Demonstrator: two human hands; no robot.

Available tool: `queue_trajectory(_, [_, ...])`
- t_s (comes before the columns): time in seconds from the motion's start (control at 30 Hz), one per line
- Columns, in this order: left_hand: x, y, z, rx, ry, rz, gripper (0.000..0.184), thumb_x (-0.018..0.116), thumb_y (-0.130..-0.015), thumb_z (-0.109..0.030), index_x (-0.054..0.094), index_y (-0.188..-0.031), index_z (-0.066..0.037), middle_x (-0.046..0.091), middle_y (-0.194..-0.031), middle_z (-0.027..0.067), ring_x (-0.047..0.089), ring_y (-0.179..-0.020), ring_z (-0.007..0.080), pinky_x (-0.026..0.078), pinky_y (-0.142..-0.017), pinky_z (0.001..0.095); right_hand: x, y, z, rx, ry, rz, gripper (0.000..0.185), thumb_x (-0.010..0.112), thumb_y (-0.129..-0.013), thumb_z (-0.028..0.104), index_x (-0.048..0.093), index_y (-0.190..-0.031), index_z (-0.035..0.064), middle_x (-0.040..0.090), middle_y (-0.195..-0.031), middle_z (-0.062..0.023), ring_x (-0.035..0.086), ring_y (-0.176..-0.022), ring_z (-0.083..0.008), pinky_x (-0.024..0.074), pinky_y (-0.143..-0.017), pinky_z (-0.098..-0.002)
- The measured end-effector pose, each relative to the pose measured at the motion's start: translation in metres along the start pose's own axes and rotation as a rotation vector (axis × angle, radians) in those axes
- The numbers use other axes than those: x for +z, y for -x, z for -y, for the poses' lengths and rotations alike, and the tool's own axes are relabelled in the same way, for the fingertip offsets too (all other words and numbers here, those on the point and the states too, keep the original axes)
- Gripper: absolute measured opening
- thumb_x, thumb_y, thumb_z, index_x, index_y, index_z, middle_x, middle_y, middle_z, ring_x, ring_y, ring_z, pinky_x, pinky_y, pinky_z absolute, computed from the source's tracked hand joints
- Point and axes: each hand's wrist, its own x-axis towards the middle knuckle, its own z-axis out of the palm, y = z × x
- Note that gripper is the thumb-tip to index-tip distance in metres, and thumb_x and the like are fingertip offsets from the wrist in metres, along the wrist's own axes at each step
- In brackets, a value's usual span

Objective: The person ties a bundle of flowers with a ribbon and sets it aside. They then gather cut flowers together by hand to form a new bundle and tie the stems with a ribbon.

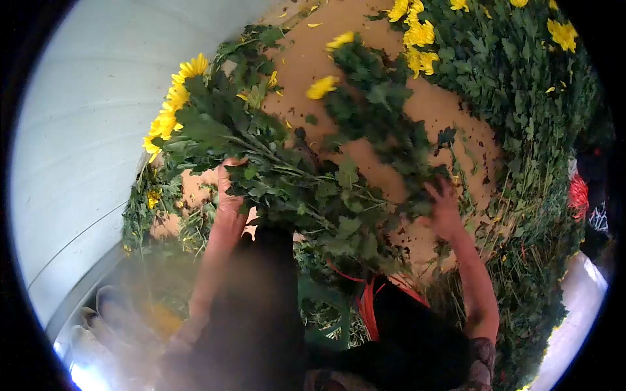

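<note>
My left hand (229, 195) is wrapped round the stems of a leafy bunch (280, 166) with yellow flowers (173, 107) at its upper left end. Its fingers are partly hidden under the leaves. On the right, my right hand (445, 210) has its fingers spread, beside the lower end of some loose flower stems (385, 111) that carry two yellow blooms and look blurred. Whether that hand touches these stems is hard to tell.
A large pile of leafy stems (521, 111) with yellow flowers fills the right side. Red strings (368, 309) hang near my lap. A pale wall (98, 117) rises on the left. Fallen leaves and petals lie on the brown surface (456, 117).
</note>
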Motion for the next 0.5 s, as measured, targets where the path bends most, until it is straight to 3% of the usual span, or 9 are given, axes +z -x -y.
queue_trajectory(0.1, [-0.012, -0.010, 0.005, 0.010, -0.037, 0.012, 0.009, 0.059, -0.077, -0.014, 0.059, -0.077, -0.005, 0.062, -0.075, 0.0076, 0.061, -0.062, 0.0206, 0.050, -0.059, 0.0312, -0.006, 0.004, -0.021, 0.160, 0.031, -0.172, 0.037, 0.068, -0.078, 0.036, 0.064, -0.103, 0.0080, 0.053, -0.124, -0.0076, 0.036, -0.126, -0.0358, 0.0268, -0.102, -0.0567])
queue_trajectory(0.17, [-0.011, -0.002, 0.015, -0.040, -0.016, 0.043, 0.009, 0.059, -0.077, -0.014, 0.059, -0.077, -0.005, 0.062, -0.075, 0.0075, 0.061, -0.062, 0.0206, 0.050, -0.060, 0.0313, -0.017, -0.016, -0.019, 0.476, -0.212, -0.384, 0.049, 0.068, -0.080, 0.036, 0.058, -0.118, 0.0066, 0.056, -0.116, -0.0127, 0.045, -0.117, -0.0345, 0.0314, -0.099, -0.0528])
queue_trajectory(0.2, [-0.008, 0.003, 0.021, -0.068, -0.012, 0.062, 0.009, 0.059, -0.078, -0.014, 0.059, -0.078, -0.005, 0.062, -0.076, 0.0075, 0.061, -0.062, 0.0206, 0.050, -0.060, 0.0313, -0.020, -0.035, -0.014, 0.429, -0.021, -0.523, 0.057, 0.071, -0.078, 0.034, 0.052, -0.124, 0.0056, 0.057, -0.109, -0.0159, 0.051, -0.105, -0.0352, 0.0357, -0.096, -0.0511])
queue_trajectory(0.3, [-0.004, 0.014, 0.034, -0.136, -0.010, 0.097, 0.009, 0.059, -0.078, -0.014, 0.059, -0.078, -0.005, 0.062, -0.076, 0.0074, 0.061, -0.063, 0.0206, 0.050, -0.060, 0.0313, -0.008, -0.072, -0.010, 0.458, 0.023, -0.531, 0.051, 0.069, -0.081, 0.025, 0.049, -0.123, 0.0035, 0.056, -0.109, -0.0151, 0.054, -0.100, -0.0365, 0.0412, -0.090, -0.0486])
queue_trajectory(0.4, [0.000, 0.018, 0.038, -0.159, -0.016, 0.116, 0.009, 0.059, -0.078, -0.014, 0.059, -0.078, -0.005, 0.062, -0.076, 0.0073, 0.061, -0.063, 0.0206, 0.050, -0.061, 0.0314, -0.004, -0.077, -0.018, 0.405, -0.108, -0.513, 0.042, 0.064, -0.083, 0.016, 0.049, -0.120, 0.0028, 0.053, -0.112, -0.0143, 0.056, -0.094, -0.0373, 0.0464, -0.083, -0.0434])
queue_trajectory(0.5, [0.003, 0.016, 0.038, -0.165, -0.011, 0.124, 0.009, 0.060, -0.078, -0.014, 0.059, -0.079, -0.005, 0.062, -0.077, 0.0072, 0.061, -0.064, 0.0206, 0.050, -0.061, 0.0315, -0.052, -0.054, 0.013, 0.459, -0.155, -0.565, 0.039, 0.060, -0.083, 0.009, 0.050, -0.120, 0.0043, 0.053, -0.112, -0.0145, 0.056, -0.093, -0.0377, 0.0485, -0.078, -0.0409])
